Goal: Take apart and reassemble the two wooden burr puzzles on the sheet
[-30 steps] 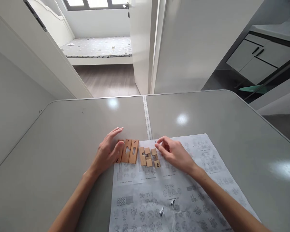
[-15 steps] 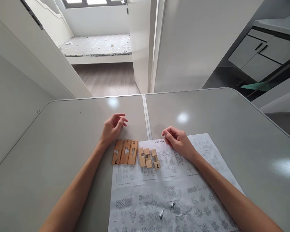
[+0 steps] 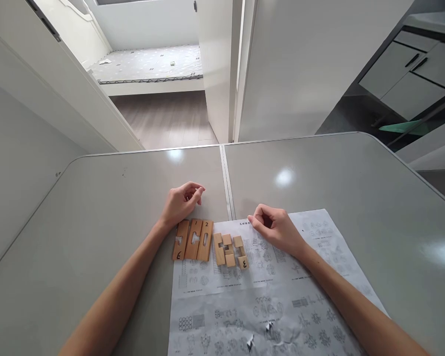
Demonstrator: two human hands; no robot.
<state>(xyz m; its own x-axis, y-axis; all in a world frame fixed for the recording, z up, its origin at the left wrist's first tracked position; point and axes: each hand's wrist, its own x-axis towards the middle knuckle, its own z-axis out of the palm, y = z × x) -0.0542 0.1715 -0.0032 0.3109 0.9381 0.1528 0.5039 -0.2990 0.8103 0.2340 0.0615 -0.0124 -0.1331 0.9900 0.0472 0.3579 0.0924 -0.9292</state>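
Loosely curled, with its thumb against the fingertips and nothing showing in it, my left hand rests on the table just beyond three flat wooden puzzle pieces. These lie side by side, have cut-outs and carry handwritten numbers. Three smaller, paler notched wooden blocks lie to their right, one marked with a 3. My right hand is closed in a loose fist over the upper part of the printed paper sheet, right of the blocks. No object is visible in it. Neither hand touches the small blocks.
Under the blocks the sheet is creased and has two small tears near its lower middle. The grey table has a seam down its middle. Past its far edge are an open door, a bed and white cabinets.
My left hand has turned a little, its fingers drawing in toward the thumb. My right fingers have curled slightly more. The view has tilted down a little; the wooden pieces lie as before.
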